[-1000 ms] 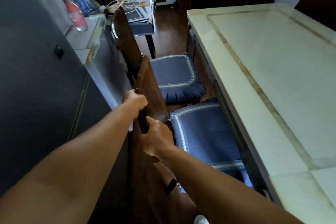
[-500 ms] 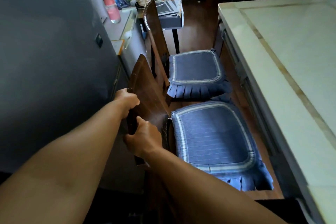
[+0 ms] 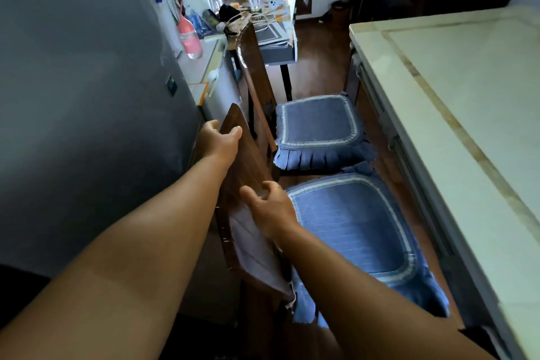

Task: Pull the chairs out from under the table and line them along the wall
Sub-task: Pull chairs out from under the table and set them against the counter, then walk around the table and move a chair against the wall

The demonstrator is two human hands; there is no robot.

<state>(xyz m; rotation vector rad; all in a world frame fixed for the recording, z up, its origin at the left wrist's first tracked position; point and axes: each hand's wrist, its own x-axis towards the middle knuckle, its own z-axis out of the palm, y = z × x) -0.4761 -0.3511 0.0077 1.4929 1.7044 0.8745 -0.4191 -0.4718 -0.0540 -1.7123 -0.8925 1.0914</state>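
Two dark wooden chairs with blue cushions stand side by side between the grey wall and the table. The near chair's backrest (image 3: 248, 181) leans by the wall and its cushion (image 3: 356, 228) faces the cream marble table (image 3: 455, 131). My left hand (image 3: 219, 142) hovers at the top edge of that backrest with fingers spread and its grip loose. My right hand (image 3: 270, 206) is lower on the backrest's front edge, fingers apart. The far chair (image 3: 317, 123) stands just beyond, its backrest (image 3: 258, 82) also toward the wall.
A tall grey appliance front (image 3: 87, 96) fills the left. Beyond it, a low counter (image 3: 201, 67) carries a pink bottle (image 3: 190, 38). A small cluttered side table (image 3: 277, 41) holds a glass (image 3: 254, 1). Wooden floor and stairs lie further back.
The near chair has come out from under the table toward the wall, exposing its whole cushion. Both hands, earlier clenched on the backrest, have loosened and spread their fingers.
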